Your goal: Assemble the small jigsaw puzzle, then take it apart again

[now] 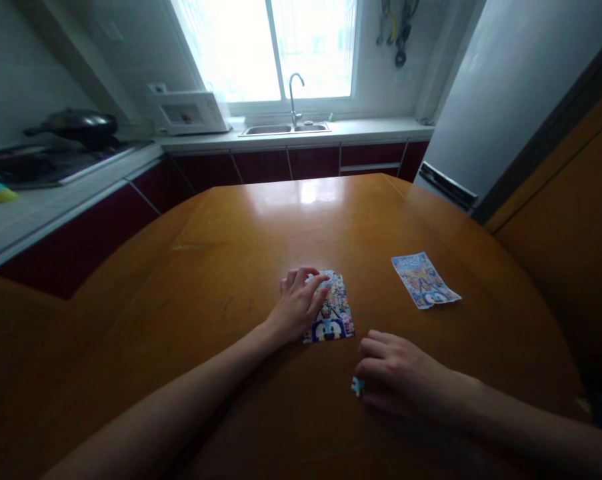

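Observation:
A small jigsaw puzzle (337, 308), crowded with colourful figures and a blue cartoon dog at its near edge, lies flat on the wooden table. Over its left and upper part rests my left hand (298, 305), fingers bent and apart, hiding some of the picture. Closer to me and to the right, my right hand (398, 370) has its fingers curled. A light blue puzzle piece (357, 386) shows at the tips of the thumb and index finger. Part of that piece is hidden by the fingers.
To the right lies a creased printed sheet (425, 280) with a similar picture. The brown table (221, 253) has a rounded edge. Beyond it are a counter with a sink (268, 130), a microwave (193, 112), a stove with a pan (81, 127) and a refrigerator (501, 93).

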`<state>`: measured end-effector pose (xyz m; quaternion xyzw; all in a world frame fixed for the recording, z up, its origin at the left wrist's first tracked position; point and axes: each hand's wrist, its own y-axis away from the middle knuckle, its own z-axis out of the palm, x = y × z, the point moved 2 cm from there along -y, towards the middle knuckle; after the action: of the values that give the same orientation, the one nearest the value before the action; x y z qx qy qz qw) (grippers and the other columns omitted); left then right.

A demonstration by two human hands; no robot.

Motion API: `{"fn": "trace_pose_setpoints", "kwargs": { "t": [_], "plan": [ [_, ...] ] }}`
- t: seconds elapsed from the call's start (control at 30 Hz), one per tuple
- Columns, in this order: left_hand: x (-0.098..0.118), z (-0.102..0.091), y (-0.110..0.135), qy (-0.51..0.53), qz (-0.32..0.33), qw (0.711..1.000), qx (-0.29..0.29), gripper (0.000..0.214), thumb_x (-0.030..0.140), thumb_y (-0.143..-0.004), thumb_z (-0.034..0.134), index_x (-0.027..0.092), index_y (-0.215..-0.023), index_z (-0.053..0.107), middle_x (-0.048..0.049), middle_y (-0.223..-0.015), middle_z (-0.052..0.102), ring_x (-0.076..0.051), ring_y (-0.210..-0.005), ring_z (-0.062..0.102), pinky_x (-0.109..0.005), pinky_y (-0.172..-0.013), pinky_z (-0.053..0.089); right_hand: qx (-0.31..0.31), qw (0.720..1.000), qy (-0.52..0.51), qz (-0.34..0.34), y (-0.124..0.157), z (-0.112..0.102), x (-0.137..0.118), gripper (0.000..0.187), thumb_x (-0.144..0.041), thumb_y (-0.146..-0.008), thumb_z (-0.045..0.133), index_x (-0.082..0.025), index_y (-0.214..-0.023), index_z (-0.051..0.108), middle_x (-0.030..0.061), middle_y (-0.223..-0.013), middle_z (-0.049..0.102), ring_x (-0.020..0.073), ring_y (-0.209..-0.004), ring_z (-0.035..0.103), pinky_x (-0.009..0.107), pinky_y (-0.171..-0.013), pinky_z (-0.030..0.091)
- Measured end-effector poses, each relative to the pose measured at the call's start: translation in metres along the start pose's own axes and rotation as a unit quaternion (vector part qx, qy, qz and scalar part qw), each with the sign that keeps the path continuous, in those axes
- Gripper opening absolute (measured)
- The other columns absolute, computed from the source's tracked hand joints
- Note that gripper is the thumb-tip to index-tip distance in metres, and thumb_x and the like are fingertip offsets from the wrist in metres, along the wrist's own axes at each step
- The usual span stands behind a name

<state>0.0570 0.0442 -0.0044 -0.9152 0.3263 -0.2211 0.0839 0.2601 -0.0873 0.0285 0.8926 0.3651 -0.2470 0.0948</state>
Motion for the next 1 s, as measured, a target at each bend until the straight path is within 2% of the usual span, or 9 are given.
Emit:
{"fn": "trace_pose_setpoints", "kwargs": {
  "t": [0.13,0.23,0.47,0.57,0.63,0.73,0.87,1.0],
  "plan": [
    [0.001,0.000,0.000,0.007,0.001,1.000,0.002,0.032,0.040,-0.105,0.038,0.028,-0.128,0.058,-0.0077,-0.129,0.052,-0.028,-0.121,0.042,-0.051,-0.101,0.038,0.027,0.999,-0.018,0.015,0.002,0.012,-0.002,0.006,-0.020,-0.088,0.061,-0.019,-0.084,0.063,0.0040,-0.090,0.063,0.0176,-0.084,0.052,0.031,-0.074,0.042],
    [0.002,-0.001,0.001,0.013,-0.002,1.000,0.004,0.032,0.039,-0.105,0.039,0.028,-0.127,0.059,-0.0075,-0.128,0.052,-0.028,-0.121,0.042,-0.051,-0.101,0.038,0.035,0.997,-0.052,0.034,0.001,0.016,-0.001,0.005,-0.015,-0.084,0.061,-0.019,-0.083,0.063,0.0037,-0.090,0.063,0.0167,-0.084,0.053,0.029,-0.073,0.043],
    [0.002,-0.001,0.001,0.008,-0.002,1.000,0.004,0.031,0.039,-0.105,0.039,0.029,-0.126,0.059,-0.0071,-0.129,0.051,-0.028,-0.122,0.042,-0.050,-0.101,0.038,0.035,0.993,-0.074,0.091,-0.003,0.017,0.002,0.007,-0.012,-0.078,0.063,-0.018,-0.082,0.063,0.0039,-0.089,0.062,0.0162,-0.082,0.055,0.027,-0.071,0.042],
    [0.002,0.000,0.001,0.006,-0.005,1.000,0.005,0.031,0.039,-0.105,0.039,0.029,-0.125,0.060,-0.0070,-0.130,0.051,-0.028,-0.122,0.042,-0.050,-0.101,0.038,0.046,0.991,-0.090,0.091,-0.005,0.015,0.003,0.010,-0.009,-0.076,0.063,-0.018,-0.080,0.062,0.0033,-0.088,0.062,0.0155,-0.081,0.055,0.027,-0.070,0.042],
    [0.002,0.000,0.001,0.006,-0.006,1.000,0.005,0.031,0.039,-0.105,0.039,0.029,-0.125,0.060,-0.0070,-0.130,0.051,-0.028,-0.122,0.042,-0.051,-0.101,0.038,0.061,0.989,-0.109,0.083,-0.012,0.006,0.008,0.012,-0.008,-0.075,0.063,-0.018,-0.081,0.063,0.0029,-0.088,0.062,0.0149,-0.080,0.055,0.026,-0.070,0.043],
    [0.002,0.000,0.000,0.007,-0.006,1.000,0.003,0.031,0.039,-0.105,0.039,0.028,-0.125,0.060,-0.0069,-0.129,0.051,-0.028,-0.122,0.042,-0.051,-0.101,0.037,0.122,0.982,-0.124,0.070,-0.033,-0.019,0.031,0.012,-0.010,-0.078,0.063,-0.018,-0.086,0.066,0.0029,-0.087,0.062,0.0150,-0.080,0.056,0.027,-0.073,0.044],
    [0.002,-0.001,0.000,0.011,-0.008,1.000,-0.001,0.031,0.040,-0.105,0.040,0.029,-0.125,0.060,-0.0070,-0.128,0.051,-0.028,-0.121,0.043,-0.051,-0.100,0.038,0.218,0.969,-0.092,0.075,-0.076,-0.049,0.084,0.008,-0.013,-0.079,0.064,-0.016,-0.085,0.069,0.0031,-0.082,0.064,0.0152,-0.076,0.057,0.028,-0.071,0.044],
    [0.003,-0.002,0.000,0.015,-0.010,1.000,-0.003,0.031,0.040,-0.105,0.040,0.029,-0.126,0.060,-0.0072,-0.128,0.051,-0.028,-0.122,0.042,-0.051,-0.101,0.038,0.200,0.967,-0.098,0.127,-0.111,-0.052,0.127,0.009,-0.015,-0.075,0.067,-0.014,-0.082,0.073,0.0022,-0.073,0.065,0.0135,-0.065,0.053,0.026,-0.060,0.041]
  ]
}}
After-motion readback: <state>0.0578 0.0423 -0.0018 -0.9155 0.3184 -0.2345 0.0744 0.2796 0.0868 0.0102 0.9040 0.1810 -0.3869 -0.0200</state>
